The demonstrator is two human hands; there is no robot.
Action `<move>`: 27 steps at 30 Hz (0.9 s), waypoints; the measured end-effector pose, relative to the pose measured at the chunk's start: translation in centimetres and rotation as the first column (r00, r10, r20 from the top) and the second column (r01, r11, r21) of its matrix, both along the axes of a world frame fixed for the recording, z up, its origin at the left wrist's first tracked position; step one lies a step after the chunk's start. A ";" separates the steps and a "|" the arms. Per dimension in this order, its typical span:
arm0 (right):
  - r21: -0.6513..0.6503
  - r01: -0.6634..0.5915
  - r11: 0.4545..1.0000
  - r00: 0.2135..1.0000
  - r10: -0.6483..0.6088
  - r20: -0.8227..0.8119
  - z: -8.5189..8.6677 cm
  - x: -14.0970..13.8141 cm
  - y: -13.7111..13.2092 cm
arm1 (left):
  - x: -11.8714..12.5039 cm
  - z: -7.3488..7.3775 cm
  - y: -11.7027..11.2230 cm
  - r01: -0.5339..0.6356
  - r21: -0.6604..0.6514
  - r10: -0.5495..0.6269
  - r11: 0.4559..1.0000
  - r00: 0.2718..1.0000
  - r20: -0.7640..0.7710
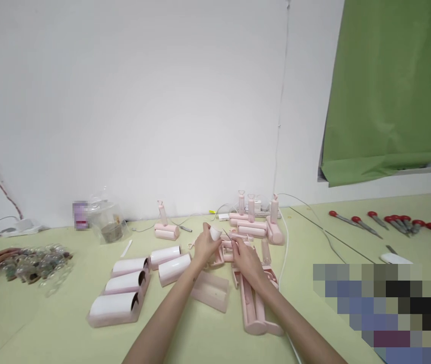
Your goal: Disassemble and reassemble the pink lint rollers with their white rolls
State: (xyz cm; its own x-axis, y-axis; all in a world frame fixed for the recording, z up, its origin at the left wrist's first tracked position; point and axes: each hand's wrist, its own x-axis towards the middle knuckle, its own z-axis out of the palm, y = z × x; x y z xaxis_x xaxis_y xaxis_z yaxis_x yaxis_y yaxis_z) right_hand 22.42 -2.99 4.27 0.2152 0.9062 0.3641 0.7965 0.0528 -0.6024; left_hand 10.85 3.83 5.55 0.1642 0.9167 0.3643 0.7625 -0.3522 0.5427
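Near the middle of the table, my left hand (207, 245) is closed around a small white roll (215, 233). My right hand (246, 260) faces it, fingers pinched on a thin, dark, pointed tool (226, 234) whose exact kind is too small to tell. Beneath and around both hands lie pink lint roller parts, some hidden by the fingers. An opened pink lint roller case (251, 308) rests under my right forearm. Beside my left wrist is a bare translucent pink cover (211, 291). Loose white adhesive rolls (174, 269) lie left of my left arm.
Several white rolls fill a pink tray (113, 319) at left. Pink lint rollers (251, 228) stand near the wall, with cables around them. Red-handled tools (367, 227) lie at right. Another person's hand (1, 259) touches a heap of clear-wrapped items (33, 263) at far left.
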 end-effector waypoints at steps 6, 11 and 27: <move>0.050 -0.012 0.999 0.985 0.021 -0.170 0.6 0.1 -0.8 | -1.5 -0.3 0.1 0.005 -0.005 -0.004 1.000 0.989 0.145; 0.107 -0.159 0.982 0.926 0.186 -0.329 1.7 -0.8 -2.0 | -4.0 1.1 -1.4 -0.030 0.041 0.016 0.999 0.956 0.292; 0.076 -0.332 0.940 0.941 0.335 -0.040 2.1 -2.4 -8.7 | -8.7 1.1 -10.1 0.023 -0.033 -0.019 0.999 0.993 0.115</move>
